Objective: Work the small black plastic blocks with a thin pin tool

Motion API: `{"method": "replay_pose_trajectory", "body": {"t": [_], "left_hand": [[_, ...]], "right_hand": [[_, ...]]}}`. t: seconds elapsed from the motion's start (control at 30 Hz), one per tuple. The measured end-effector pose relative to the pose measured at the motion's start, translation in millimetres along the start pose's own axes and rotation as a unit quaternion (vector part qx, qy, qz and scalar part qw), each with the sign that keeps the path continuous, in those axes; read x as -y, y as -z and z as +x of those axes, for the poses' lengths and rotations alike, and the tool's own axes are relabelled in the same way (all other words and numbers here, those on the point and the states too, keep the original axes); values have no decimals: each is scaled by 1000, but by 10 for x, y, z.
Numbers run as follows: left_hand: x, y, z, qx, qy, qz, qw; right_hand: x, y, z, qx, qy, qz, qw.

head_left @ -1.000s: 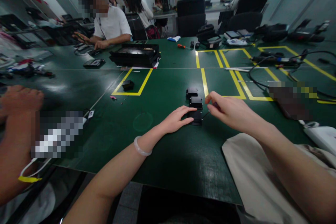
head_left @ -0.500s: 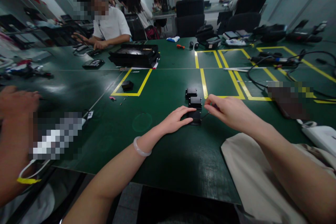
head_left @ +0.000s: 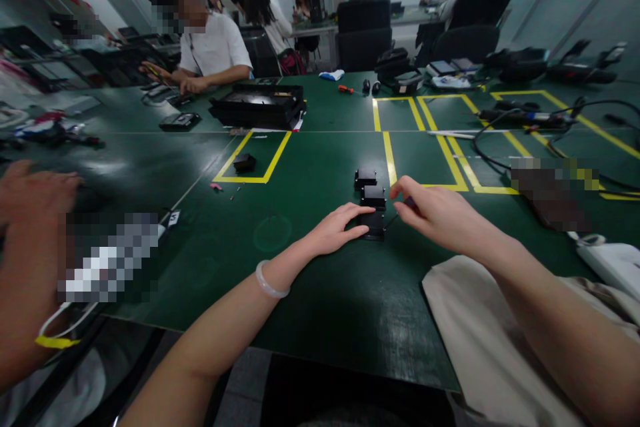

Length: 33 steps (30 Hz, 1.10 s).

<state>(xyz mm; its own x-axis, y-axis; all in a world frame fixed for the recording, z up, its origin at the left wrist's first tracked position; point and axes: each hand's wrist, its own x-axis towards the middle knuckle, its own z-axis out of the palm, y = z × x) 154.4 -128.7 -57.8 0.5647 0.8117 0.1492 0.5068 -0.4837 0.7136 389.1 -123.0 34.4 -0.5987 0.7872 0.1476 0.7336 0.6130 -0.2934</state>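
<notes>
Head view shows the nearest black block (head_left: 375,221) on the green table (head_left: 320,310), just at the fingertips of the left hand (head_left: 334,232). This hand lies low, its thumb and forefinger set narrowly on the block, so that the block is held between them. The right hand (head_left: 433,212), to the other side of the block, has its fingers curled around the dark handle of a thin tool (head_left: 410,203); the shaft points toward the block's side, but I cannot tell whether its tip touches.

Directly beyond the left fingertips stand two more black blocks, the middle block (head_left: 373,197) and, behind it, the far block (head_left: 367,177), near to each other in a row. On the left wrist is a pale bracelet (head_left: 273,279). Under the right forearm lies a beige cloth (head_left: 457,310). Farther beyond the left hand, toward the left, a small black part (head_left: 244,162) lies inside yellow tape (head_left: 279,155), and behind this is a black tray (head_left: 217,109). Well to the left of the left hand, another person's hand (head_left: 40,190) is visible.
</notes>
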Motion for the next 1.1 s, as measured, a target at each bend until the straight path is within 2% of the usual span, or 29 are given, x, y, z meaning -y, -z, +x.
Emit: {"method": "replay_pose_trajectory", "body": {"t": [0.17,0.33,0.53,1.1], "left_hand": [[-6,7,1,0,-1,0,1000],[-7,9,6,4,4,-4,1000],[-2,3,5,-1,4,2,1000],[-19,15,4,2,0,2,1000]], "right_hand": [[-13,-2,5,7,-4,-29,1000],[-9,15,4,16,3,10,1000],[-5,23,3,17,-3,-19,1000],[-3,24,-5,19,6,2,1000]]}}
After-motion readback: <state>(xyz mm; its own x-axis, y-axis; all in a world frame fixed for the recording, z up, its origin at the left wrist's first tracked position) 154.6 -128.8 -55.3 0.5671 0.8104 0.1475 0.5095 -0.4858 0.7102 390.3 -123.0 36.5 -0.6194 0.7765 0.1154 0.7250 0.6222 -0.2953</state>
